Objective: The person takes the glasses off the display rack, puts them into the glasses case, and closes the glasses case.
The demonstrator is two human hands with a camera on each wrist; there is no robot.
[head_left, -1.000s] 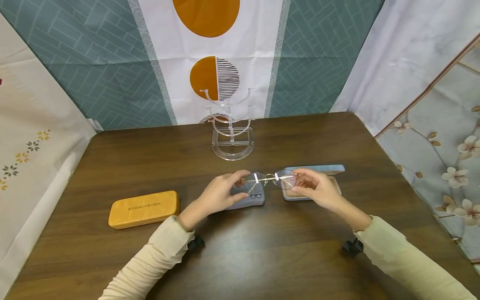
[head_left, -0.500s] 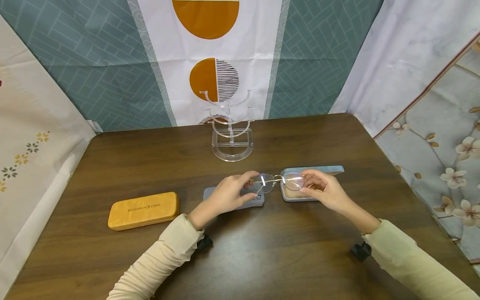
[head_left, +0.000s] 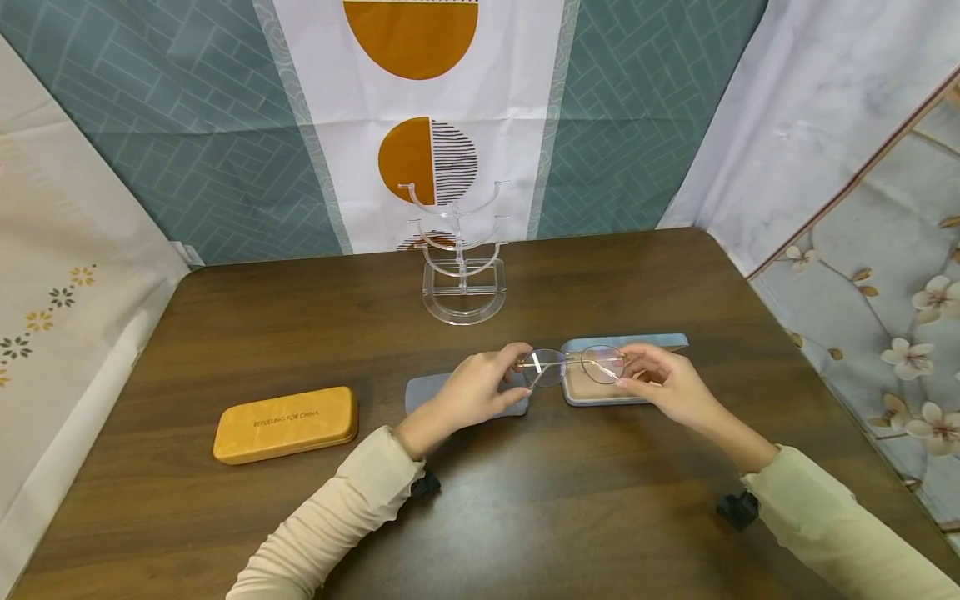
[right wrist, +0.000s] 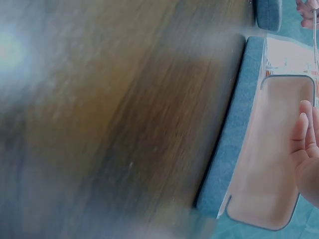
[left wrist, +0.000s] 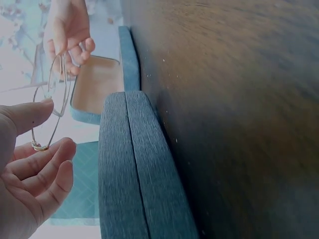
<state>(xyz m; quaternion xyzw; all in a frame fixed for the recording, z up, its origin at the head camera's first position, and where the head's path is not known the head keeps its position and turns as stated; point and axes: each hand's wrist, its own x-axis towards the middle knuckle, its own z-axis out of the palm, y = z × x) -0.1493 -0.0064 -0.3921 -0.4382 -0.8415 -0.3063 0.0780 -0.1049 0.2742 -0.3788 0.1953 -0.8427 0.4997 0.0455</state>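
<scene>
Both hands pinch the glasses (head_left: 573, 365) — left hand (head_left: 472, 392) at one end, right hand (head_left: 663, 385) at the other — holding them level, long axis left-to-right, just above the open blue case (head_left: 645, 343), nearer the right hand.

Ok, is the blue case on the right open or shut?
Open. The blue case shows its tan lining, empty, with its lid lying back; both hands hold the glasses just above it.
</scene>
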